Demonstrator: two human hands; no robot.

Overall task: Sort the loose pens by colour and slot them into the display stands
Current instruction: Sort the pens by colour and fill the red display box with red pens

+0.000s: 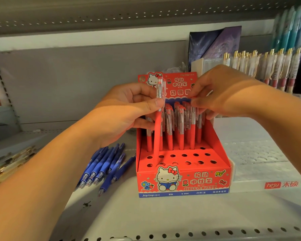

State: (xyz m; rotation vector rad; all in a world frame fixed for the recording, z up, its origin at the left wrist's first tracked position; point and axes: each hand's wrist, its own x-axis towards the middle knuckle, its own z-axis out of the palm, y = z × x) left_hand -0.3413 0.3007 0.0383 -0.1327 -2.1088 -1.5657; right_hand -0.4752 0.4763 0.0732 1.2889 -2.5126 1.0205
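Closest in, the left hand (129,108) pinched a red pen (158,129) upright, its grip on the clear upper barrel and the red-sleeved tip low among the empty holes at the front left of the red display stand (184,181). The right hand (221,91) closed thumb and fingers on the tops of the standing red pens (181,126) in the back rows. Slotting looked under way; next, the pen needed lowering straight into a hole. Blue pens (102,167) lay loose on the shelf (163,220), just beside the stand.
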